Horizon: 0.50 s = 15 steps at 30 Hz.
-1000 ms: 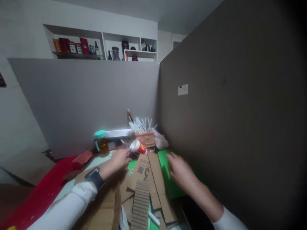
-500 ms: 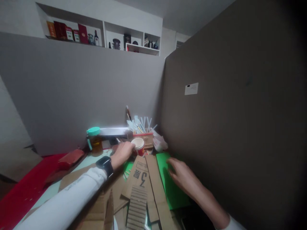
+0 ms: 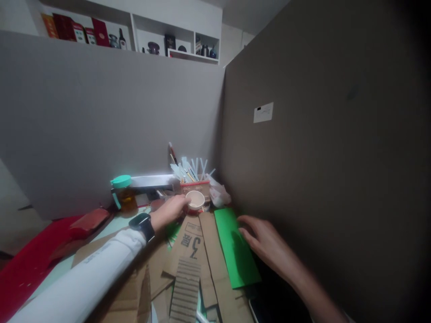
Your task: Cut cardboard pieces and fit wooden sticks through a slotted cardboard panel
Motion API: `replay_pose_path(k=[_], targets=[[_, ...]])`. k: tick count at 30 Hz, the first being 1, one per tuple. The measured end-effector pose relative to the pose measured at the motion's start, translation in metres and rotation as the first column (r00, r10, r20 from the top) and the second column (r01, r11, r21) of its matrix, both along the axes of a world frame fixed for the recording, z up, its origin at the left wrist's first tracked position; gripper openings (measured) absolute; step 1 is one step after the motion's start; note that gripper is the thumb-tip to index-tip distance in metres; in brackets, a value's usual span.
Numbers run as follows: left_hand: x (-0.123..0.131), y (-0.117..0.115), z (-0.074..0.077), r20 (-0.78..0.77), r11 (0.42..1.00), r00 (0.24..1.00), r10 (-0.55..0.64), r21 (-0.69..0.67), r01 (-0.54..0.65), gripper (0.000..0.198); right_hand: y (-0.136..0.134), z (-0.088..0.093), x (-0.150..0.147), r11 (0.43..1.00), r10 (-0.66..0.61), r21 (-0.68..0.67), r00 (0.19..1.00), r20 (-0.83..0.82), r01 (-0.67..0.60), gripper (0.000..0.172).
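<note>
Grips the paper cup (image 3: 195, 200) with the left hand (image 3: 171, 209), with thumb and fingers closed on its left side near the rim; cannot make out the placing of the hidden fingers. Has the cup at the far end of the cardboard strips (image 3: 188, 240), just in front of the red-rimmed container (image 3: 195, 185) of pale sticks (image 3: 188, 169), with its open mouth tilted towards the camera. Wears a dark watch (image 3: 143, 225) on the left wrist. Holds the right hand (image 3: 264, 233) half open with nothing in its grasp, with thumb and forefinger apart, at the right edge of the green sheet (image 3: 232, 246); cannot tell whether touching it or just above. See also, left of the cup, a jar (image 3: 127, 201) with a turquoise lid and, nearer, a red cloth (image 3: 33, 260); right of the container, a plastic bag (image 3: 220, 194)
</note>
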<state>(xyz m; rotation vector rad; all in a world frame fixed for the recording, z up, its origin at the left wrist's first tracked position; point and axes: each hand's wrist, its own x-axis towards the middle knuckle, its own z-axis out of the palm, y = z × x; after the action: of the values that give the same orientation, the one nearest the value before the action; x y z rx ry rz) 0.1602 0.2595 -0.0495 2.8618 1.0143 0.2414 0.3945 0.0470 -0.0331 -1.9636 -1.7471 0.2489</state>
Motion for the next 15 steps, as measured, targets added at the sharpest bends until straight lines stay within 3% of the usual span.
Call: replay_pose_path(k=[8, 15], targets=[[-0.003, 0.008, 0.006, 0.040, 0.994, 0.999, -0.004, -0.111, 0.008, 0.032, -0.004, -0.003, 0.005, 0.999, 0.019, 0.035, 0.999, -0.026, -0.018, 0.036], [-0.004, 0.010, -0.001, 0.080, 0.993, 0.996, -0.035, -0.111, 0.043, 0.034, -0.023, 0.000, 0.009, 0.995, -0.015, 0.103, 1.000, -0.013, 0.016, 0.041]])
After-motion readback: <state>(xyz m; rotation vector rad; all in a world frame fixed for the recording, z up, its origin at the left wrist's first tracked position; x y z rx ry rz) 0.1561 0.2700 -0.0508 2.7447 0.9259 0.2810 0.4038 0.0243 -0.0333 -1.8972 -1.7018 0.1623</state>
